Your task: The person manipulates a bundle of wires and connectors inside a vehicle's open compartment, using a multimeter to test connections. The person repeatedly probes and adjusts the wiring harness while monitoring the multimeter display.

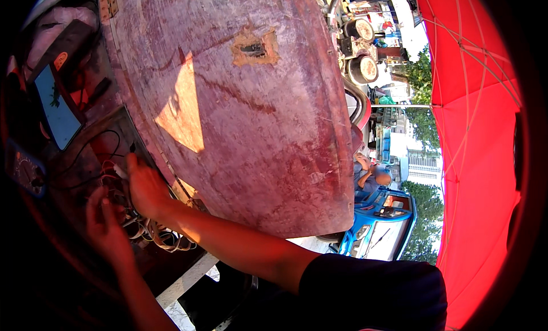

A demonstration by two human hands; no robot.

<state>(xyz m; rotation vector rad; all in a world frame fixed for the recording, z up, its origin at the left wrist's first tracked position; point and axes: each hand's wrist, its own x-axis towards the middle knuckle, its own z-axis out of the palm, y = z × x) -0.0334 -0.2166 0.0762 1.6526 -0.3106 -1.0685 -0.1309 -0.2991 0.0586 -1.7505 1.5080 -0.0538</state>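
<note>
My right hand reaches over a wooden board with its fingers curled closed, partly hiding what is in them. Beside its fingertips are a small whitish piece and thin red and white wires. Lower down and to the left, in shade, my left hand has its fingers apart close to those wires; its fingertips are somewhat blurred. A thin black lead loops up next to my right hand. At the far left sits a multimeter with a round dial. Below my right hand lies a tangle of pale wires.
A phone-like screen stands above the multimeter. A large, worn reddish wooden panel, hinged at one edge, fills the middle. Beyond it are a seated person, a blue vehicle and a red canopy.
</note>
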